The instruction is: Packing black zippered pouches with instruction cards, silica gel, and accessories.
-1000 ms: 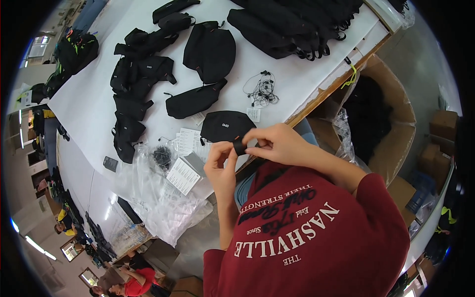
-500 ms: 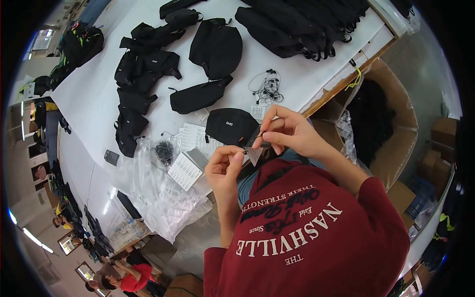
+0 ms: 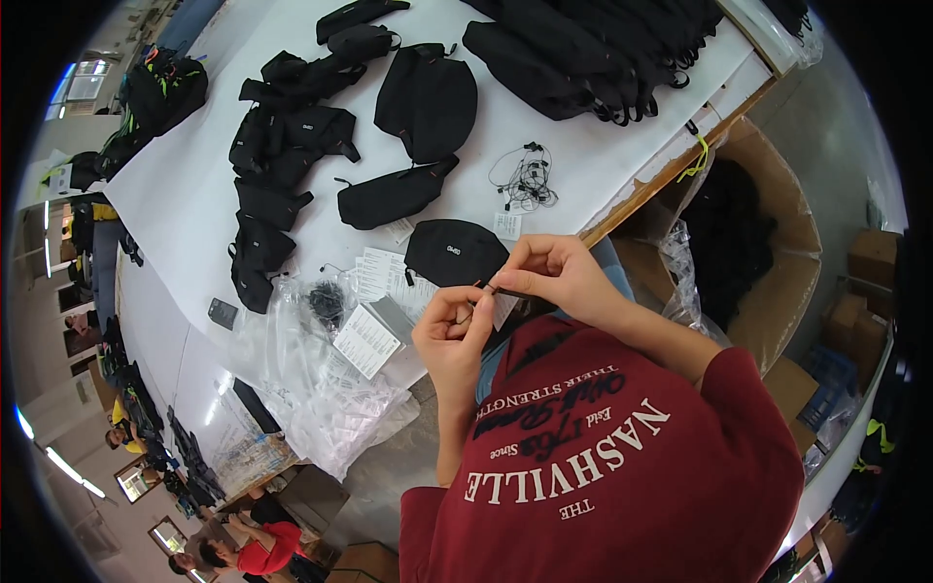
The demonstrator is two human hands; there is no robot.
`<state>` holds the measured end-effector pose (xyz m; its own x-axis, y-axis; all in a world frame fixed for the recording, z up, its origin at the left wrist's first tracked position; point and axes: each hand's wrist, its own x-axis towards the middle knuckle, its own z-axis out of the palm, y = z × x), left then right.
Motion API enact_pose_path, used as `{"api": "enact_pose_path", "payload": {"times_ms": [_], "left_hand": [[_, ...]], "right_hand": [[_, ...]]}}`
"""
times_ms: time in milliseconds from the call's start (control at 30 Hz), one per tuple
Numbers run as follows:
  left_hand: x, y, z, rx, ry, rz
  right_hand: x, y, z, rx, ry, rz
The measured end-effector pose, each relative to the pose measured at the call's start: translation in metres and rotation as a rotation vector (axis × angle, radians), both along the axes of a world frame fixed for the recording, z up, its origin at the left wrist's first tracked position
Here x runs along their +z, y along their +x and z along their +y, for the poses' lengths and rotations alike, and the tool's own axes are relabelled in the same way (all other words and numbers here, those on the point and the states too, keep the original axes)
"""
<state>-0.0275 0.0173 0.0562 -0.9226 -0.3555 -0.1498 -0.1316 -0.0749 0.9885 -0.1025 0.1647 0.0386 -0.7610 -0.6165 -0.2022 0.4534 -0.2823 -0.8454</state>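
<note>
My left hand point(image 3: 453, 328) and my right hand point(image 3: 556, 279) meet at the table's near edge, both closed in a pinch. Between their fingertips is a thin black tag cord point(image 3: 491, 289); its ends are too small to make out. A pale hang tag point(image 3: 504, 309) shows below the fingers, partly hidden by them. Just beyond my hands lies a black pouch point(image 3: 452, 255) with a small white print. Further off on the table is a tangle of black tag cords point(image 3: 530, 182), with a small white label point(image 3: 507, 225) beside it.
Several black pouches point(image 3: 428, 102) lie across the white table point(image 3: 311, 228), with a big pile of black bags point(image 3: 593, 58) at the back. Tag stacks point(image 3: 365, 340) and clear plastic bags point(image 3: 301, 389) sit at the left. A cardboard box point(image 3: 777, 311) of black goods stands right of the table.
My right hand has come down and closer to my left, and the fingertips now meet. The hang tag, plainer before, is now mostly covered by the fingers.
</note>
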Motion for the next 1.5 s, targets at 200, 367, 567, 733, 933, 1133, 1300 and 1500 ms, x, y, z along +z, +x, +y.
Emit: {"api": "enact_pose_path", "payload": {"times_ms": [200, 367, 567, 733, 933, 1133, 1300, 1500], "left_hand": [[0.0, -0.001, -0.001, -0.01, 0.003, -0.012], [0.002, 0.0, 0.002, -0.014, -0.031, -0.024], [0.001, -0.001, 0.004, -0.036, -0.114, 0.001], [-0.021, 0.015, -0.013, -0.13, -0.049, -0.111], [-0.026, 0.024, 0.002, -0.372, -0.164, -0.18], [-0.032, 0.035, 0.019, -0.388, -0.248, -0.129], [-0.048, 0.029, -0.001, -0.01, -0.263, 0.033], [-0.044, 0.016, -0.019, -0.218, -1.104, 0.109]], "right_hand": [[0.002, -0.001, 0.0, -0.002, 0.006, 0.003], [-0.001, 0.0, 0.003, 0.002, 0.195, 0.158], [0.01, 0.002, 0.003, -0.053, 0.355, 0.422], [0.006, -0.025, 0.003, 0.251, 0.433, 0.621], [-0.057, -0.037, -0.041, 0.32, 0.553, 0.922], [-0.096, -0.005, -0.048, 0.229, 0.684, 1.329], [-0.069, -0.014, -0.025, 0.194, 0.693, 1.034], [-0.025, -0.012, 0.006, 0.154, 0.541, 0.776]]}}
